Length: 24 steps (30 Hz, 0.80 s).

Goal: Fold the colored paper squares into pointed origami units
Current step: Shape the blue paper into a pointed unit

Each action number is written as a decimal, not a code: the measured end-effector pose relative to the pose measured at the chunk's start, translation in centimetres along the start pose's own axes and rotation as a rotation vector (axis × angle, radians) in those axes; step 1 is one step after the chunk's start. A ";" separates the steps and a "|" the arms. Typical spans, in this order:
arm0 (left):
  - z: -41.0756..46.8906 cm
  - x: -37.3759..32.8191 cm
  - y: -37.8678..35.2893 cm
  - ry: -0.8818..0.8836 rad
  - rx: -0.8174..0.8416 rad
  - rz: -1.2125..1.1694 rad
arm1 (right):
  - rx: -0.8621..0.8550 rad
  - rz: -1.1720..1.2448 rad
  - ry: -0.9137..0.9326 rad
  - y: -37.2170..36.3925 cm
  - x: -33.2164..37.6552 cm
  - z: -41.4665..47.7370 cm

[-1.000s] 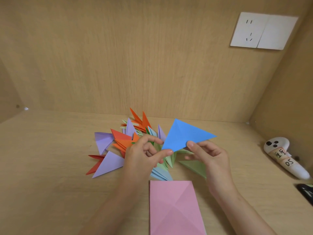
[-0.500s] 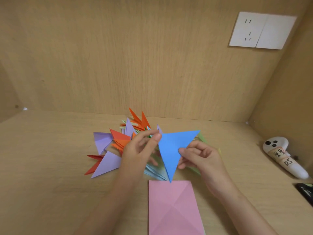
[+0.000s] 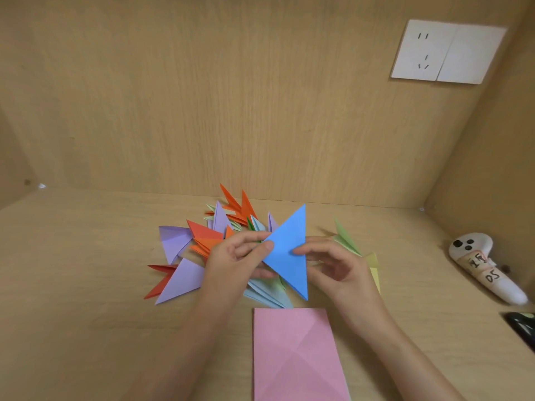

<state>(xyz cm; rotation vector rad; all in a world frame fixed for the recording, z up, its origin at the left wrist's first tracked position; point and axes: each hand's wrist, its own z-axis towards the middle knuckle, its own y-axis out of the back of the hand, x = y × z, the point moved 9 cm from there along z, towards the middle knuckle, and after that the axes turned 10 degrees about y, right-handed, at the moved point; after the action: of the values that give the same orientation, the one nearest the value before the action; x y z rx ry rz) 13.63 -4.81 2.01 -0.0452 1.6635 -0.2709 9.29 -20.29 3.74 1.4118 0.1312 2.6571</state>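
Our left hand point(image 3: 231, 260) pinches the blue triangle point(image 3: 291, 256) by its left corner, lifting it clear for folding; our right hand point(image 3: 338, 267) touches its right edge, though we cannot tell whether it grips.

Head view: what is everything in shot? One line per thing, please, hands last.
triangle: one, blue, held up over the pile, between the hands
folded units: many, orange, red, purple, green, pale blue, piled on the desk behind the hands
green unit: one, green, apart, right of the pile
yellow paper: one, yellow, mostly hidden behind the right hand
pink sheet: one, pink, creased, flat on the desk's near side
controller: one, white with a taped label, desk's right side
black thing: one, black, cut off at the right edge
socket plate: one, white, back wall, upper right
desk: one, light wood, underneath everything
left hand: pinches the triangle's left corner
right hand: fingertip on the triangle's right edge; grip unclear
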 end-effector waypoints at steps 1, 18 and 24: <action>0.0 0.1 -0.2 0.009 0.014 -0.015 | -0.012 0.000 0.005 0.0 0.1 0.0; -0.8 0.3 -2.2 0.030 0.164 0.015 | -0.292 0.262 -0.128 2.0 -1.1 0.1; -0.7 0.5 -2.1 -0.005 0.117 0.074 | -0.289 0.288 -0.165 1.9 -1.5 -0.1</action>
<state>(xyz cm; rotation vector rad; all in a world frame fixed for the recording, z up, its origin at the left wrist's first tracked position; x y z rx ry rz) 12.63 -6.80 2.00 0.1031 1.6381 -0.3108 9.89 -22.44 2.70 1.6423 -0.4880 2.6141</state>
